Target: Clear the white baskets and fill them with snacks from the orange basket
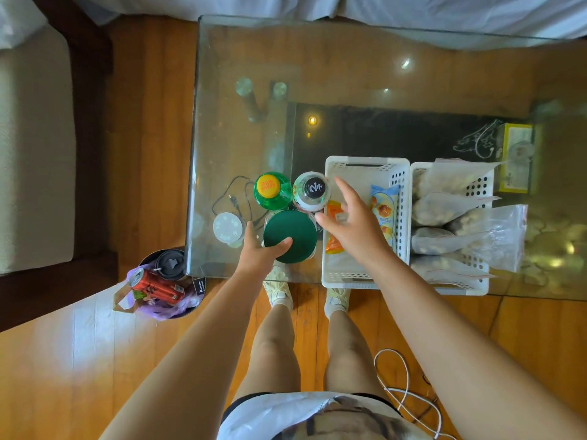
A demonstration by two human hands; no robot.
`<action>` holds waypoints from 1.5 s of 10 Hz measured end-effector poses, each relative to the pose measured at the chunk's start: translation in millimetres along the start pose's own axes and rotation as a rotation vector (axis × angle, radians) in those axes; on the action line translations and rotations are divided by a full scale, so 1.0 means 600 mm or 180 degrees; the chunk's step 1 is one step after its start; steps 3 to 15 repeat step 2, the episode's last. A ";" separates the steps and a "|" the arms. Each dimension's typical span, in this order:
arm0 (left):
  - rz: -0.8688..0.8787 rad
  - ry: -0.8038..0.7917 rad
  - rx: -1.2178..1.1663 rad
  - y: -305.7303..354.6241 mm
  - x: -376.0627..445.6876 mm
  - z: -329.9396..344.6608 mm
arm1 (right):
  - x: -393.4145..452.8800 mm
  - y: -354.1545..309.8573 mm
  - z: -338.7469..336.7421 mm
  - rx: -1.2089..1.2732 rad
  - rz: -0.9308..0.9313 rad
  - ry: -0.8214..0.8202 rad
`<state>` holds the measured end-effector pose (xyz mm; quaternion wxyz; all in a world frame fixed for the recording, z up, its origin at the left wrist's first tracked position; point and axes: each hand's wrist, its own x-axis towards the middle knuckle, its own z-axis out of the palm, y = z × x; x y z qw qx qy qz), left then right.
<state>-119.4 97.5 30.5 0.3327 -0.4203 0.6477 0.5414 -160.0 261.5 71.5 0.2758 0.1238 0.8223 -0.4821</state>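
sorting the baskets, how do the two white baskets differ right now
The left basket holds only a blue snack packet and an orange packet, with bare floor showing; the right basket is packed with clear bags that spill over its rim. The right hand hovers open over the left basket; no hand is at the right basket. Both are white, perforated, rectangular, side by side on the glass table.

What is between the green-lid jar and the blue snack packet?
In the head view, the right hand hovers there, over an orange packet lying in the left white basket, between the green-lid jar and the blue snack packet.
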 end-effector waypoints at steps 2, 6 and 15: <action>-0.0075 0.0235 -0.0106 -0.006 -0.081 -0.032 | -0.161 -0.015 -0.075 0.0438 0.0165 0.0126; -0.0075 0.0235 -0.0106 -0.006 -0.081 -0.032 | -0.161 -0.015 -0.075 0.0438 0.0165 0.0126; -0.0075 0.0235 -0.0106 -0.006 -0.081 -0.032 | -0.161 -0.015 -0.075 0.0438 0.0165 0.0126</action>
